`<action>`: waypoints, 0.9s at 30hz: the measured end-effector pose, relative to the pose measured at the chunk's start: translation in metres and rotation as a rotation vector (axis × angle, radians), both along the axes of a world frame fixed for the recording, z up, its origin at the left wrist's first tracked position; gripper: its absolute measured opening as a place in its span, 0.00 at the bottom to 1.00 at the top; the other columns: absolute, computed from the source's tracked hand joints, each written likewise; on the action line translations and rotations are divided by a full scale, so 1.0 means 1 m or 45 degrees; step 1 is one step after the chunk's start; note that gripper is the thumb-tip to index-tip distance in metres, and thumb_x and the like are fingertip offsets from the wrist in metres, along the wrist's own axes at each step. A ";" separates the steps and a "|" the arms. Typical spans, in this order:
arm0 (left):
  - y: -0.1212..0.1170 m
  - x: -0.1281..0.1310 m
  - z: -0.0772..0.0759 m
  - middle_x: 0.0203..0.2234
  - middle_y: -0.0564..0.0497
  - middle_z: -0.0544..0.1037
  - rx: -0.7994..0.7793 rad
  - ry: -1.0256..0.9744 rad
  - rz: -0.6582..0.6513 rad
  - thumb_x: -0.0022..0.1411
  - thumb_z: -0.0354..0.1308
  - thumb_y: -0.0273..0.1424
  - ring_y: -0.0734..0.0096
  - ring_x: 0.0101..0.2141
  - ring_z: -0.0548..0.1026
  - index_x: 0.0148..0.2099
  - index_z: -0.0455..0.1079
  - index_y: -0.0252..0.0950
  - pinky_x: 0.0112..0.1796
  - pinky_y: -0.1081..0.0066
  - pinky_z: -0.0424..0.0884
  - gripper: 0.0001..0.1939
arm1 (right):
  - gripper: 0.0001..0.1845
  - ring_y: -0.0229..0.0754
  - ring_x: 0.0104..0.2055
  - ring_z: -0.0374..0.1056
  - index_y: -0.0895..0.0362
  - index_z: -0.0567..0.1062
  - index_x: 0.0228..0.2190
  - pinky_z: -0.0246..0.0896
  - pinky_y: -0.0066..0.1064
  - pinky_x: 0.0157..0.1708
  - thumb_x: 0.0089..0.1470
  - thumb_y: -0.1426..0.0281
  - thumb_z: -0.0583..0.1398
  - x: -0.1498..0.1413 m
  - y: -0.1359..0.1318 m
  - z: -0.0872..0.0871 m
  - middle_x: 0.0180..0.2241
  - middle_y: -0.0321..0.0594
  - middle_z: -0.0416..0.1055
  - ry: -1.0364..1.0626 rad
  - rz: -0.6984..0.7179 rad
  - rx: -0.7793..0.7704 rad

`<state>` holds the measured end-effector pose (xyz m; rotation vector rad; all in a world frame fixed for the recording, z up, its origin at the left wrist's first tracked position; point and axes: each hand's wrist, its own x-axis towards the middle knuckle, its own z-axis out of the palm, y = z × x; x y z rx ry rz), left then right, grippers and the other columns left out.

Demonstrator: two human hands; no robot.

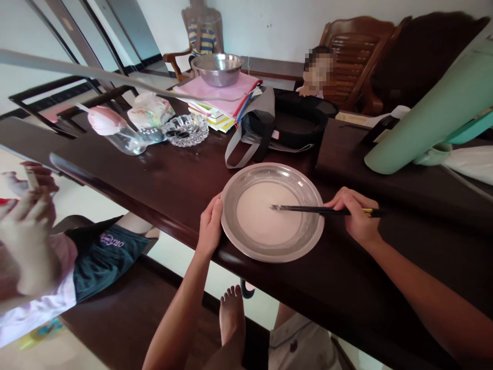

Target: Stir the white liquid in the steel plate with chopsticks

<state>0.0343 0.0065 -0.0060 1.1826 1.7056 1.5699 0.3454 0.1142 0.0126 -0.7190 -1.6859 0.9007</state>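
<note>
A wide, shallow metal basin (234, 237) sits on the dark wooden table, with a pale, milky liquid or batter (262, 218) in its bottom. My left hand (211, 223) grips the basin's left rim, its thumb along the edge and its other fingers partly hidden. Black chopsticks (308, 209) are closed in my right hand (356, 213), which is at the basin's right rim. Their tips reach over the middle of the basin and touch the pale contents or hang just above them; I cannot tell which.
Behind the basin lies a black and grey bag (265, 123). A metal bowl (219, 72) tops stacked folders (227, 100). A glass dish (188, 131) stands left, a green cylinder (423, 113) right. One person (34, 241) sits close at left; two others are beyond the table.
</note>
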 end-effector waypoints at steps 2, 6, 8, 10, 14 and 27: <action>0.000 0.000 0.000 0.53 0.46 0.79 -0.001 -0.007 -0.006 0.70 0.49 0.48 0.58 0.54 0.74 0.57 0.75 0.38 0.56 0.61 0.68 0.25 | 0.20 0.43 0.26 0.68 0.51 0.75 0.20 0.60 0.38 0.29 0.64 0.67 0.57 0.000 -0.001 0.000 0.24 0.37 0.76 0.013 0.077 -0.002; 0.000 -0.001 0.000 0.53 0.46 0.78 0.007 0.005 0.001 0.70 0.49 0.48 0.58 0.54 0.73 0.57 0.74 0.38 0.55 0.62 0.68 0.25 | 0.17 0.45 0.32 0.69 0.51 0.77 0.22 0.62 0.39 0.34 0.63 0.70 0.58 -0.002 -0.002 0.002 0.28 0.38 0.79 -0.163 0.098 0.036; 0.000 0.000 0.000 0.53 0.46 0.78 0.007 0.002 -0.005 0.70 0.49 0.47 0.58 0.54 0.74 0.57 0.74 0.38 0.56 0.62 0.68 0.25 | 0.18 0.44 0.30 0.69 0.52 0.76 0.22 0.62 0.38 0.32 0.63 0.70 0.58 -0.002 -0.001 0.002 0.26 0.38 0.77 -0.092 0.001 0.025; 0.000 0.000 0.001 0.53 0.46 0.78 0.000 -0.007 -0.010 0.70 0.49 0.47 0.59 0.54 0.74 0.57 0.74 0.38 0.56 0.62 0.68 0.25 | 0.19 0.43 0.27 0.67 0.52 0.75 0.20 0.60 0.38 0.30 0.63 0.70 0.57 -0.001 -0.001 0.001 0.24 0.37 0.76 0.017 0.002 0.008; 0.000 0.000 -0.001 0.53 0.46 0.79 0.002 -0.003 0.003 0.69 0.50 0.48 0.58 0.54 0.74 0.57 0.75 0.38 0.55 0.63 0.68 0.25 | 0.18 0.44 0.30 0.68 0.52 0.76 0.22 0.61 0.39 0.32 0.63 0.70 0.57 -0.001 -0.003 -0.001 0.27 0.38 0.78 -0.104 0.145 0.043; -0.001 0.000 0.001 0.53 0.46 0.78 -0.008 0.000 0.010 0.70 0.49 0.47 0.58 0.54 0.74 0.57 0.75 0.38 0.55 0.63 0.68 0.25 | 0.18 0.43 0.31 0.69 0.52 0.76 0.22 0.62 0.38 0.33 0.63 0.68 0.58 -0.002 -0.002 0.001 0.26 0.38 0.77 -0.098 -0.011 0.000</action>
